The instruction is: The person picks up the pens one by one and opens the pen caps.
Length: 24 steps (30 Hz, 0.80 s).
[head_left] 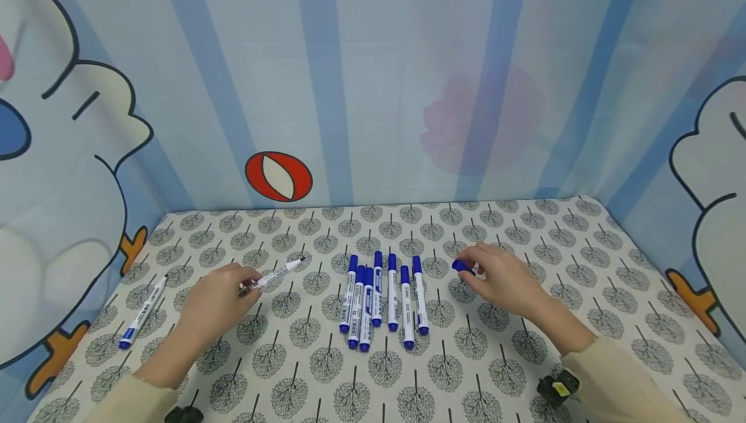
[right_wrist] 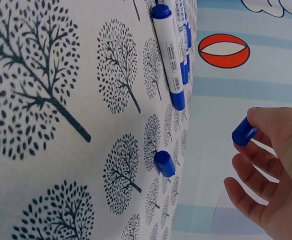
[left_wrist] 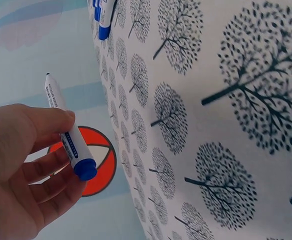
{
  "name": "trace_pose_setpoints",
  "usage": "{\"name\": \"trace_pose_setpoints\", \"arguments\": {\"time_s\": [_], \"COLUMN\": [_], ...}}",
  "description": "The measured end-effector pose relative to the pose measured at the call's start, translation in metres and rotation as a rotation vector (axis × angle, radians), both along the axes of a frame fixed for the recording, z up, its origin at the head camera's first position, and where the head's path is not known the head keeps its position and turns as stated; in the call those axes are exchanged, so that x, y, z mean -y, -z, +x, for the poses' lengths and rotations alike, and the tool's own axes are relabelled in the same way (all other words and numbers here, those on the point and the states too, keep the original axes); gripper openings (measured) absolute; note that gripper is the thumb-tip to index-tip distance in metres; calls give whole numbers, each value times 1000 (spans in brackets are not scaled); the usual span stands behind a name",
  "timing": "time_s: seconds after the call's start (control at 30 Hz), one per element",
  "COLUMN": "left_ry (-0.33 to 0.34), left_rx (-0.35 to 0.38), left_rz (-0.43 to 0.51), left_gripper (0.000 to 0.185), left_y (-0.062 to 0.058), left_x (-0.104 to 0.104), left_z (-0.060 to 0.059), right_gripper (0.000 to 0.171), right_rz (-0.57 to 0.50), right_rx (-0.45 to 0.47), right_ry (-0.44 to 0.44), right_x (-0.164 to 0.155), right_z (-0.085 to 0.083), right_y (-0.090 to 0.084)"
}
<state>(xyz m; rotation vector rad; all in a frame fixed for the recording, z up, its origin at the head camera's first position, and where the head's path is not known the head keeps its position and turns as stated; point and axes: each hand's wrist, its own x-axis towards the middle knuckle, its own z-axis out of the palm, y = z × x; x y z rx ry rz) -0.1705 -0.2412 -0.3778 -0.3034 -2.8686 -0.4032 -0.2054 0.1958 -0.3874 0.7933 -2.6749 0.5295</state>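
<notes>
My left hand [head_left: 218, 300] pinches a white whiteboard marker [left_wrist: 70, 127] between thumb and fingers. This marker has no cap on; its dark tip points away from the hand, and its blue end shows near the fingers. On the other side, my right hand [right_wrist: 281, 155] pinches a blue marker cap [right_wrist: 245, 132], raised over the cloth. A second blue cap [right_wrist: 164, 164] lies on the cloth close to that hand. Between the hands, several capped markers [head_left: 392, 293] lie side by side, blue caps toward the back. Left of my left hand lies another uncapped marker [head_left: 144, 311].
A cloth with a tree print [head_left: 384, 368] covers the table. Behind it hangs a striped blue backdrop [head_left: 384, 86] with a red and white ball printed on it; the backdrop also stands along both sides. Black devices [head_left: 557, 387] sit at the wrists.
</notes>
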Motion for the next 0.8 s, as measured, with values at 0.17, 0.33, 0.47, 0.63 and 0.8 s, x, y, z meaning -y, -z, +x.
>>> {"name": "trace_pose_setpoints", "arguments": {"time_s": [0.17, 0.33, 0.47, 0.63, 0.8], "left_ry": [-57, -103, -149, -207, -273], "left_rx": [41, 63, 114, 182, 205], "left_rz": [-13, -4, 1, 9, 28], "left_gripper": [25, 29, 32, 34, 35], "left_y": [1, 2, 2, 1, 7], "left_x": [14, 28, 39, 51, 62], "left_z": [4, 7, 9, 13, 15], "right_gripper": [22, 21, 21, 22, 22], "right_rz": [-3, -7, -7, -7, -2], "right_rx": [-3, 1, -2, -12, -23], "right_ry": [6, 16, 22, 22, 23], "right_x": [-1, -1, -1, -1, 0], "right_z": [0, 0, -1, -1, -1], "right_y": [0, 1, 1, 3, 3]}}
